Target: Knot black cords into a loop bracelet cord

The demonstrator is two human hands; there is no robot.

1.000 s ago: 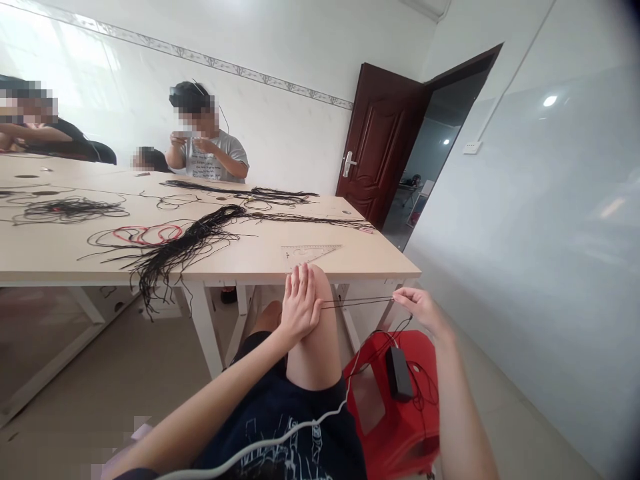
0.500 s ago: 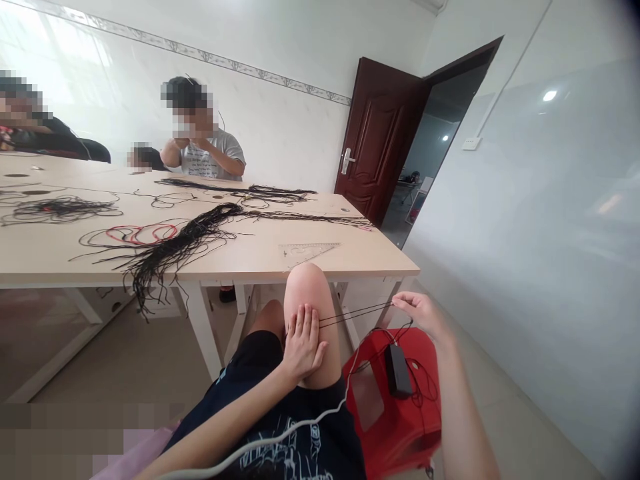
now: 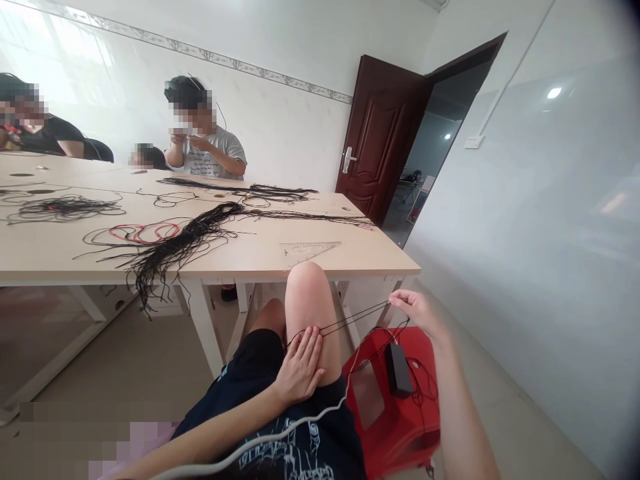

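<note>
My left hand (image 3: 301,367) lies flat on my bare thigh, its fingers stretched out and pressing on thin black cord (image 3: 354,319). Two strands of that cord run taut from under the fingertips to my right hand (image 3: 413,308), which pinches them out past the knee. A short loop of the cord shows on the thigh beside the left fingers. Under the left palm the strands are hidden.
On the table (image 3: 360,257) lie a bundle of black cords (image 3: 187,243), red cord (image 3: 145,232) and a clear set square (image 3: 309,251). A red stool (image 3: 367,413) bearing a black box (image 3: 398,371) stands at my right. Co-workers sit across the table.
My left hand has slid back along the thigh toward my body, and a loop of cord now shows by its fingertips. The right hand keeps its pinch, moved slightly left.
</note>
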